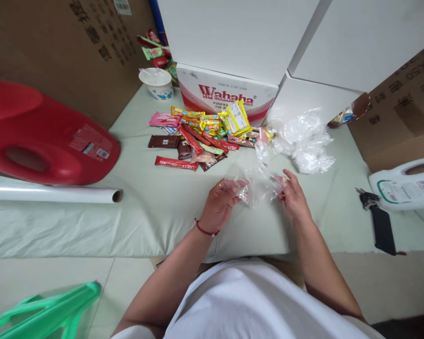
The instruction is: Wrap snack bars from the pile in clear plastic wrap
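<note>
A clear plastic bag (258, 186) is stretched between my two hands above the near part of the cloth. My left hand (219, 201), with a red cord bracelet at the wrist, grips the bag's left side. On its right side, the fingers of my right hand (292, 195) pinch the film. Just beyond lies a pile of wrapped snacks: red sticks (176, 163), brown packets (164, 141), a pink packet (164, 119) and yellow packets (237, 117). Right of the pile sits a crumpled heap of clear plastic bags (309, 141).
A red jug (49, 136) and a white roll (53, 193) lie at left. A paper cup (157, 84) and a Wahaha carton (226, 92) stand behind. At right are a white bottle (406, 186) and a black-handled tool (381, 226). A green stool (49, 310) is below.
</note>
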The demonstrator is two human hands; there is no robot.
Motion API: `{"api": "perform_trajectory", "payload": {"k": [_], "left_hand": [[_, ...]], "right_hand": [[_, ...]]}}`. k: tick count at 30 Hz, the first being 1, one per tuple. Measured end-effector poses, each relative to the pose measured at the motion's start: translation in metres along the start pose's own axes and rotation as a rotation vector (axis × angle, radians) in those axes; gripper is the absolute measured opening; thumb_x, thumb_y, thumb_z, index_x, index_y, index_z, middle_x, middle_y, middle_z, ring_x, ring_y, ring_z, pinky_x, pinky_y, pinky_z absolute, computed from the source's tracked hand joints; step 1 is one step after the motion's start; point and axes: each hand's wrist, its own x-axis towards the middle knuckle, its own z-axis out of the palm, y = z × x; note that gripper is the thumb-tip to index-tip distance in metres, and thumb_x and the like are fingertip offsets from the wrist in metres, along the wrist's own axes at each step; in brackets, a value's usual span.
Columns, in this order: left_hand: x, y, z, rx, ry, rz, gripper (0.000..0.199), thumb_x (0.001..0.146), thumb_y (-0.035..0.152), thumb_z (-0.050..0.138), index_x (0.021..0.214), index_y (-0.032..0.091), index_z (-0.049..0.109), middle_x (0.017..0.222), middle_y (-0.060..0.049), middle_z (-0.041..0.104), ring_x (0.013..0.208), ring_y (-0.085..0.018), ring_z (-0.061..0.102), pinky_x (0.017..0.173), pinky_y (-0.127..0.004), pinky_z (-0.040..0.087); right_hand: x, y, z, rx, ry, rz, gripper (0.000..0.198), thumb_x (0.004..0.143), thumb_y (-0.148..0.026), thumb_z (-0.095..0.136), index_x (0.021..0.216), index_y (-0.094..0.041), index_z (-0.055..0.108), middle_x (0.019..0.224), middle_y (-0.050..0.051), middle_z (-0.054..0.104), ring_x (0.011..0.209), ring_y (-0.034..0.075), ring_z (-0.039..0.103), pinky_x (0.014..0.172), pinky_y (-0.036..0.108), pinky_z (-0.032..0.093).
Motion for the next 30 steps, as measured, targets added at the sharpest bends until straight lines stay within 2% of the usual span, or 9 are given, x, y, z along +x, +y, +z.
{"api": "perform_trajectory", "payload": {"k": [3,5,7,9,14,20,24,27,30], "left_hand": [[-0.003,0.0,-0.002,0.009,-0.015,-0.015,0.042,0.066,0.044,0.098,0.076,0.021,0.064,0.107,-0.007,0.078,0.121,-0.028,0.07,0.097,-0.045,0.06],[-0.004,-0.002,-0.001,0.06,-0.007,-0.016,0.043,0.063,0.045,0.1,0.072,0.021,0.066,0.106,-0.007,0.077,0.121,-0.029,0.069,0.099,-0.045,0.059],[-0.005,-0.004,0.0,0.107,-0.004,-0.019,0.044,0.062,0.046,0.1,0.07,0.02,0.066,0.107,-0.008,0.077,0.12,-0.028,0.069,0.1,-0.043,0.058],[-0.005,-0.005,0.0,0.114,-0.014,-0.025,0.044,0.063,0.046,0.1,0.07,0.019,0.066,0.108,-0.008,0.077,0.118,-0.027,0.07,0.099,-0.043,0.058],[-0.003,0.001,-0.016,0.063,0.057,0.011,0.045,0.067,0.046,0.097,0.076,0.022,0.06,0.101,-0.006,0.076,0.121,-0.029,0.07,0.092,-0.043,0.062],[0.002,0.014,-0.051,0.013,0.209,0.059,0.048,0.068,0.045,0.096,0.075,0.022,0.054,0.099,-0.004,0.076,0.119,-0.025,0.07,0.089,-0.038,0.064],[0.007,0.012,-0.06,-0.056,0.281,0.045,0.048,0.066,0.043,0.097,0.076,0.022,0.055,0.099,-0.003,0.078,0.106,-0.02,0.073,0.088,-0.036,0.064],[0.011,0.007,-0.061,-0.023,0.281,0.037,0.047,0.066,0.043,0.097,0.078,0.022,0.057,0.1,-0.004,0.079,0.101,-0.019,0.073,0.088,-0.036,0.064],[0.012,0.004,-0.06,0.028,0.27,0.026,0.046,0.067,0.045,0.096,0.079,0.021,0.058,0.101,-0.005,0.079,0.098,-0.018,0.073,0.088,-0.037,0.064]], "right_hand": [[-0.005,0.006,0.005,0.082,-0.077,0.063,0.078,0.084,-0.087,0.059,0.137,-0.03,0.059,0.129,0.009,0.07,0.059,0.009,0.049,0.042,0.021,0.031],[-0.009,0.002,0.006,0.029,-0.051,-0.097,0.077,0.084,-0.089,0.054,0.134,-0.03,0.062,0.136,0.01,0.067,0.074,0.014,0.059,0.051,0.024,0.044],[-0.011,-0.005,0.008,-0.124,-0.05,-0.319,0.077,0.08,-0.082,0.067,0.137,-0.031,0.062,0.145,0.009,0.062,0.102,0.021,0.064,0.075,0.032,0.056],[-0.011,-0.01,0.012,-0.273,-0.075,-0.42,0.079,0.073,-0.066,0.084,0.14,-0.031,0.061,0.136,0.008,0.068,0.113,0.024,0.062,0.092,0.037,0.054],[-0.005,-0.005,0.016,-0.191,-0.063,-0.21,0.031,0.084,-0.049,0.078,0.101,-0.024,0.075,0.077,-0.002,0.066,0.068,0.014,0.055,0.069,0.029,0.046],[-0.012,0.018,-0.012,0.047,0.035,-0.021,0.04,0.066,-0.052,0.092,0.081,-0.02,0.072,0.069,-0.003,0.061,0.06,0.01,0.047,0.056,0.023,0.037],[-0.025,0.041,-0.037,-0.085,0.033,0.04,0.045,0.071,-0.06,0.087,0.084,-0.02,0.071,0.072,0.0,0.063,0.061,0.012,0.049,0.056,0.025,0.04],[-0.032,0.052,-0.051,-0.483,0.098,-0.174,0.047,0.082,-0.061,0.078,0.106,-0.021,0.073,0.092,0.006,0.069,0.073,0.019,0.056,0.069,0.035,0.052],[-0.032,0.05,-0.055,-0.812,0.121,-0.546,0.061,0.088,-0.059,0.073,0.137,-0.024,0.064,0.13,0.016,0.064,0.111,0.032,0.06,0.092,0.051,0.055]]}}
